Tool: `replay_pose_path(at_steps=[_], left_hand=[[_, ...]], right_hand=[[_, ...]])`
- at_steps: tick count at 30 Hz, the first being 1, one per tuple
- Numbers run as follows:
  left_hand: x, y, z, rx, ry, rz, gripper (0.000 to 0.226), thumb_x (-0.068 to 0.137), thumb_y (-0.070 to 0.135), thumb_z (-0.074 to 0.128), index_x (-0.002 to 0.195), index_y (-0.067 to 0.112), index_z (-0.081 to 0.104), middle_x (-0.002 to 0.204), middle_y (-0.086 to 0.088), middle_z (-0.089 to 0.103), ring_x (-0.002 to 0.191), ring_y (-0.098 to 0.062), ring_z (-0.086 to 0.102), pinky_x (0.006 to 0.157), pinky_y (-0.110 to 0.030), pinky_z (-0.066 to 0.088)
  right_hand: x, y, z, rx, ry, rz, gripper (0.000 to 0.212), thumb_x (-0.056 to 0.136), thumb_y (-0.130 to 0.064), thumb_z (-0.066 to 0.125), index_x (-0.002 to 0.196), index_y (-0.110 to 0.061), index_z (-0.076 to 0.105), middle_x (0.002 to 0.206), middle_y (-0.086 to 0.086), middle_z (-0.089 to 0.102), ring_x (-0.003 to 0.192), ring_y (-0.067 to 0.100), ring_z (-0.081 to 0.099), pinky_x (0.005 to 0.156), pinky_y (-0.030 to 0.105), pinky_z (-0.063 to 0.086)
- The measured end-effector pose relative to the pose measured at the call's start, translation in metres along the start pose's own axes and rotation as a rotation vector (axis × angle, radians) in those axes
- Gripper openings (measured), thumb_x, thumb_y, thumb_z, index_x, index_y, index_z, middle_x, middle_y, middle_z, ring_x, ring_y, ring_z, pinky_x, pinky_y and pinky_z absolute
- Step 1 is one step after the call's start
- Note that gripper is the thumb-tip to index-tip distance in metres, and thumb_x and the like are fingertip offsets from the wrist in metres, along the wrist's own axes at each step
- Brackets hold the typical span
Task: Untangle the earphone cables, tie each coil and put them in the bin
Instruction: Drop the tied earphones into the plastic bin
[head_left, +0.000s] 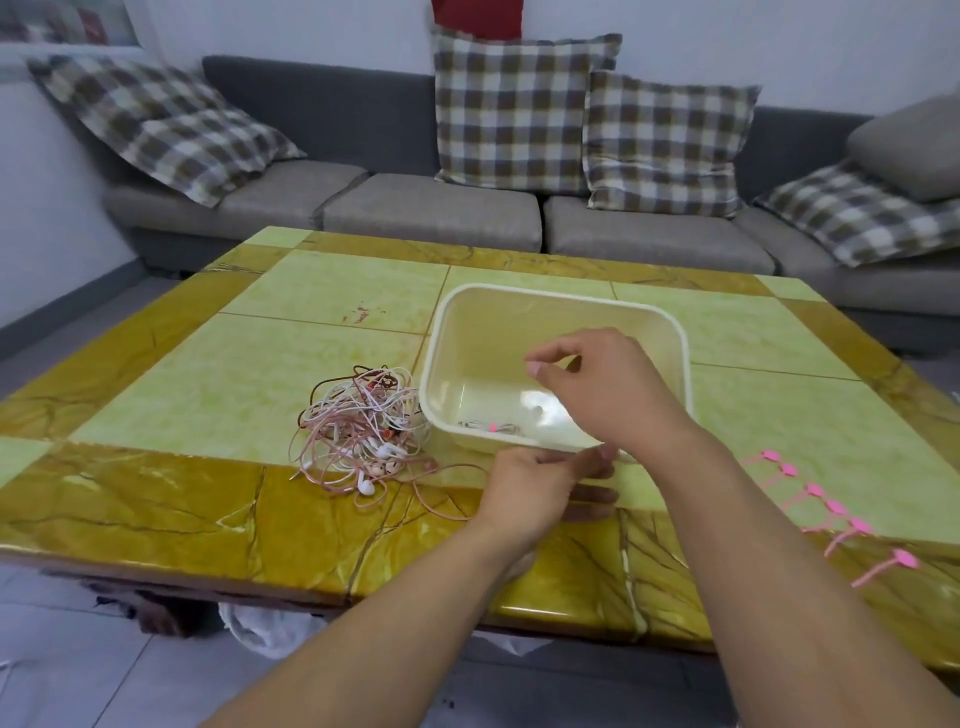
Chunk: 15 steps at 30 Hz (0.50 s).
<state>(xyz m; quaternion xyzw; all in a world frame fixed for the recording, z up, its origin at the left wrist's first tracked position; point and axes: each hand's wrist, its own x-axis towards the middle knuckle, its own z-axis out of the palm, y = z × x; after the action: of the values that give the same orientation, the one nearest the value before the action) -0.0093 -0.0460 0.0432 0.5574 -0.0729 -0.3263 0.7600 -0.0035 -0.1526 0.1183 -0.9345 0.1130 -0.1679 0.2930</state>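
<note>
I see soft, even daylight, pale glare on the glossy bench (156, 499), wide-angle bowing at edges, slight softness overall.
</note>
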Motion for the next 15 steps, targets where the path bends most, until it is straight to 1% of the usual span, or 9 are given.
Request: replay_pose_path(at_steps=[2,3,5,6,7,9,11,13,15], left_hand=[[0.006,0.006,0.002,0.015,-0.006,0.058,0.015,0.097,0.005,0.062,0.093,-0.005,0.072,0.087,-0.014,0.072,0.068,-0.021,0.071,0.066,-0.03,0.061],[0.009,0.009,0.003,0.027,-0.01,0.08,0.018,0.099,0.001,0.055,0.095,-0.006,0.072,0.086,-0.015,0.072,0.066,-0.019,0.071,0.066,-0.03,0.061],[0.015,0.014,0.003,0.059,0.007,0.103,0.025,0.101,-0.002,0.046,0.103,-0.005,0.07,0.084,-0.012,0.073,0.067,-0.017,0.071,0.065,-0.032,0.061],[0.018,0.016,-0.001,0.069,0.029,0.103,0.025,0.102,0.0,0.045,0.104,-0.004,0.07,0.084,-0.012,0.074,0.067,-0.018,0.072,0.064,-0.033,0.061],[0.021,0.017,-0.004,0.061,0.052,0.096,0.023,0.103,0.003,0.048,0.103,-0.004,0.07,0.086,-0.013,0.074,0.068,-0.019,0.072,0.064,-0.034,0.061],[0.025,0.019,-0.017,0.043,0.111,0.102,0.018,0.101,0.008,0.057,0.099,-0.005,0.07,0.092,-0.016,0.074,0.07,-0.023,0.073,0.065,-0.035,0.062],[0.027,0.019,-0.032,0.124,0.199,0.193,0.014,0.097,0.01,0.064,0.094,-0.002,0.071,0.092,-0.014,0.073,0.07,-0.022,0.073,0.061,-0.032,0.061],[0.025,0.018,-0.047,0.289,0.315,0.327,0.011,0.094,0.01,0.067,0.086,0.005,0.072,0.085,-0.009,0.073,0.069,-0.018,0.074,0.054,-0.029,0.058],[0.021,0.015,-0.063,0.378,0.386,0.365,0.013,0.092,0.01,0.068,0.08,0.01,0.07,0.079,-0.007,0.072,0.068,-0.016,0.073,0.051,-0.029,0.056]], right_hand=[[-0.01,0.003,0.001,-0.01,-0.005,0.001,0.016,0.096,-0.041,0.066,0.096,-0.031,0.079,0.086,-0.017,0.061,0.076,0.002,0.054,0.063,0.011,0.036],[-0.015,0.006,0.003,-0.008,-0.006,0.008,0.02,0.096,-0.043,0.065,0.096,-0.03,0.079,0.087,-0.016,0.063,0.08,0.005,0.057,0.065,0.015,0.04],[-0.021,0.014,0.012,-0.031,0.05,-0.012,0.022,0.098,-0.043,0.062,0.097,-0.03,0.08,0.091,-0.011,0.071,0.089,0.012,0.062,0.079,0.03,0.049],[-0.022,0.018,0.018,-0.061,0.098,-0.04,0.021,0.098,-0.041,0.061,0.099,-0.032,0.08,0.094,-0.01,0.073,0.094,0.015,0.062,0.088,0.037,0.048],[-0.021,0.024,0.022,-0.091,0.14,-0.064,0.02,0.099,-0.04,0.061,0.103,-0.034,0.079,0.095,-0.009,0.072,0.098,0.016,0.061,0.094,0.039,0.043],[-0.015,0.031,0.029,-0.122,0.193,-0.104,0.021,0.099,-0.04,0.061,0.111,-0.036,0.077,0.091,-0.011,0.069,0.098,0.016,0.057,0.096,0.035,0.033],[-0.006,0.038,0.034,-0.117,0.234,-0.152,0.02,0.098,-0.038,0.063,0.113,-0.034,0.077,0.084,-0.013,0.065,0.092,0.018,0.057,0.091,0.031,0.027],[0.004,0.044,0.042,-0.084,0.288,-0.214,0.019,0.097,-0.032,0.066,0.111,-0.032,0.078,0.081,-0.012,0.063,0.087,0.02,0.058,0.088,0.03,0.025],[0.02,0.046,0.054,-0.027,0.32,-0.277,0.019,0.097,-0.024,0.066,0.11,-0.029,0.079,0.083,-0.009,0.065,0.086,0.021,0.059,0.093,0.032,0.029]])
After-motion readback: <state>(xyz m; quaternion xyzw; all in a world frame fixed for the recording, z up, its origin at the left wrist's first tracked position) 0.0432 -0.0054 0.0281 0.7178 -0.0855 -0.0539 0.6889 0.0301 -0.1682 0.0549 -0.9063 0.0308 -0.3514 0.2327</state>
